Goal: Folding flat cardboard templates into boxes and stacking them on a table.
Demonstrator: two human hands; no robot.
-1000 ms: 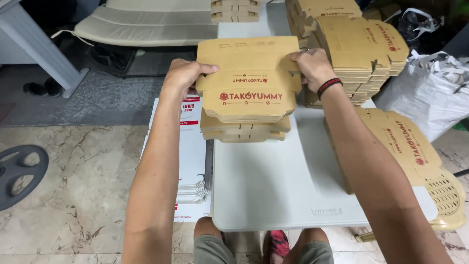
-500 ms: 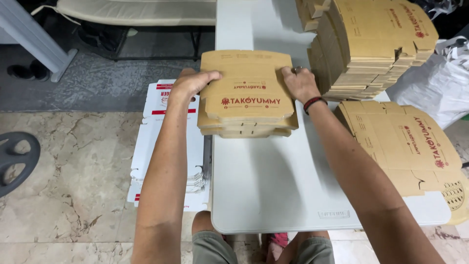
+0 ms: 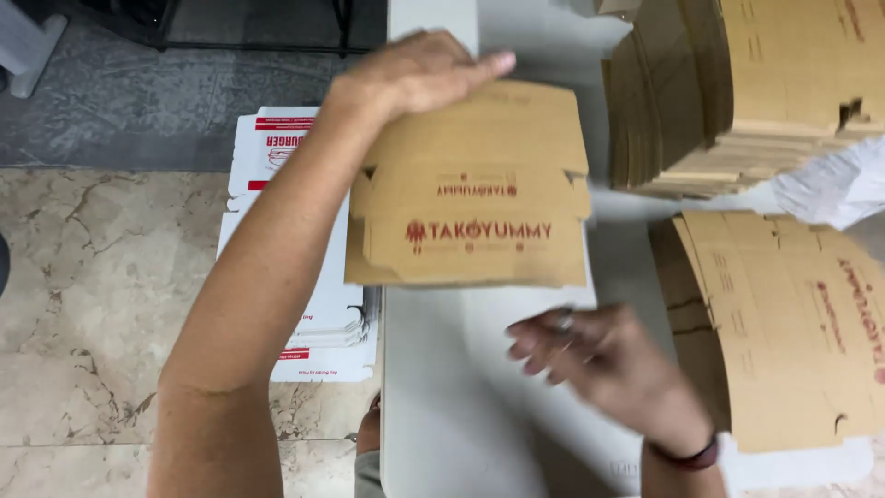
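table (image 3: 479, 406): white, long
tall stack (image 3: 737, 92): folded brown boxes, far right on the table
flat blanks (image 3: 793, 323): brown sheets, near right
white cartons (image 3: 304, 304): flat pile with red print, left of table
floor (image 3: 92, 295): marble tiles

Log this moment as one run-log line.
left hand: on top edge of folded brown carton | right hand: free, blurred, below carton | surface: white table | nearby: flat brown carton stack

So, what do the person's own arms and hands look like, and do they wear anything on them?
Both arms are bare, with no sleeves and no gloves in view. The left hand wears nothing that shows. The right hand is blurred; a dark reddish band circles its wrist, and something small and pale, perhaps a ring, shows on one finger.
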